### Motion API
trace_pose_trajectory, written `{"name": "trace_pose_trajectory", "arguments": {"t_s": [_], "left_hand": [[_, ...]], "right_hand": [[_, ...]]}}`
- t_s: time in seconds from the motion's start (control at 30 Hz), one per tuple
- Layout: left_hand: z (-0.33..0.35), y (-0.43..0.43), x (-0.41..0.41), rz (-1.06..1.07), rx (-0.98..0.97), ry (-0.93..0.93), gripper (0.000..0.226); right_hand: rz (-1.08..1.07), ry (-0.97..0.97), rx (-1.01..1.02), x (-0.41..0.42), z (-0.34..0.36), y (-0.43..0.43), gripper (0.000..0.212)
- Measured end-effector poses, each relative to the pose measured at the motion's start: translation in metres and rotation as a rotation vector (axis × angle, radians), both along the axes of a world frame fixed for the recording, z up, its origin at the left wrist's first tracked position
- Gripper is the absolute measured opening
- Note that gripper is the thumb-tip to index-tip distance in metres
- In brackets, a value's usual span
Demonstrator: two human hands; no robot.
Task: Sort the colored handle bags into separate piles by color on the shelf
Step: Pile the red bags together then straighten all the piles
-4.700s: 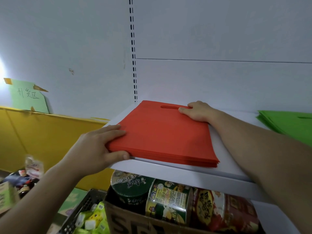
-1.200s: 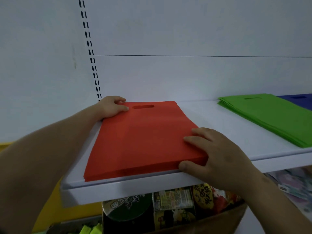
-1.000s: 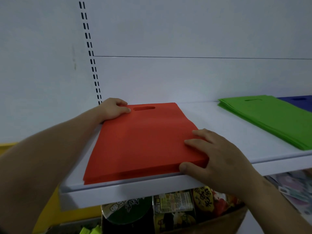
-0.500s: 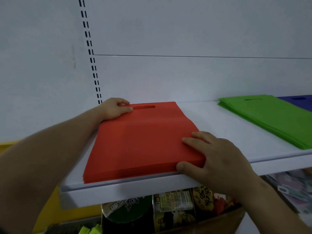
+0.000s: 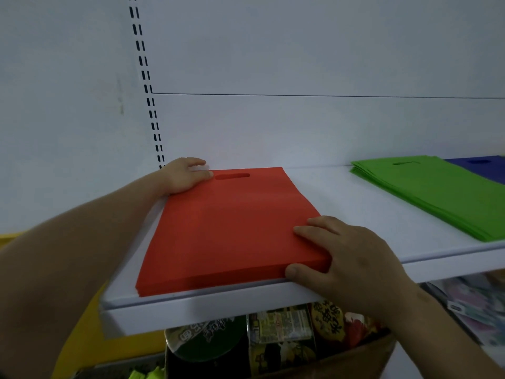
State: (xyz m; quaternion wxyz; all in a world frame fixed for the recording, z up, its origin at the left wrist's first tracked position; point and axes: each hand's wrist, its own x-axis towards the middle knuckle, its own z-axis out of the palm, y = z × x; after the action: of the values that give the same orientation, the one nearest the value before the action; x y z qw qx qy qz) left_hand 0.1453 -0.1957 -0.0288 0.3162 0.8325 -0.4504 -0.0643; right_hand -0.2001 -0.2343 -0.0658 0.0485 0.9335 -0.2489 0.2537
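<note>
The red pile (image 5: pixel 232 228) lies at the front edge of the shelf (image 5: pixel 341 203). The left hand (image 5: pixel 185 175) curls its fingers (image 5: pixel 200 173) on the far corner; the right hand (image 5: pixel 347 258) pinches the near corner. A hard pull may drag it off.

White shelf (image 5: pixel 341 209), 3 bag piles (image 5: pixel 232 228) (image 5: pixel 437 192) (image 5: pixel 483 166)

Left hand (image 5: pixel 185 175) and right hand (image 5: pixel 352 266): bare. Left forearm (image 5: pixel 82 255) and right forearm (image 5: pixel 442 332): bare from wrist to frame edge. Knuckles show on the right hand's back.
</note>
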Motion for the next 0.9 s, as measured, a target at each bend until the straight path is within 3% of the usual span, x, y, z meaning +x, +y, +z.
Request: {"name": "trace_pose_trajectory", "arguments": {"t_s": [0.1,0.17,0.3,0.4,0.53,0.6,0.8,0.9], "left_hand": [[0.008,0.012,-0.011,0.014,0.034,-0.02,0.066],[0.014,0.028,-0.023,0.012,0.065,-0.047,0.07],[0.021,0.071,-0.061,-0.011,0.141,-0.058,0.067],[0.013,0.097,-0.085,-0.028,0.182,-0.017,0.066],[0.003,0.108,-0.103,-0.031,0.13,0.038,0.06],[0.0,0.109,-0.106,-0.03,0.103,0.053,0.059],[0.009,0.133,-0.122,-0.009,0.091,0.083,0.064],[0.006,0.152,-0.141,-0.06,0.174,0.045,0.097]], "right_hand": [[-0.015,0.151,0.098,-0.004,0.008,0.0,0.113],[0.013,0.21,0.172,-0.009,0.017,0.001,0.117],[0.077,0.156,0.339,0.0,0.049,-0.011,0.107],[0.038,0.235,0.39,0.038,0.062,-0.038,0.103],[0.026,0.403,0.375,0.069,0.051,-0.055,0.068],[0.038,0.407,0.348,0.07,0.046,-0.057,0.061],[0.032,0.315,0.391,0.086,0.059,-0.075,0.06],[-0.015,0.283,0.411,0.107,0.066,-0.091,0.072]]}}
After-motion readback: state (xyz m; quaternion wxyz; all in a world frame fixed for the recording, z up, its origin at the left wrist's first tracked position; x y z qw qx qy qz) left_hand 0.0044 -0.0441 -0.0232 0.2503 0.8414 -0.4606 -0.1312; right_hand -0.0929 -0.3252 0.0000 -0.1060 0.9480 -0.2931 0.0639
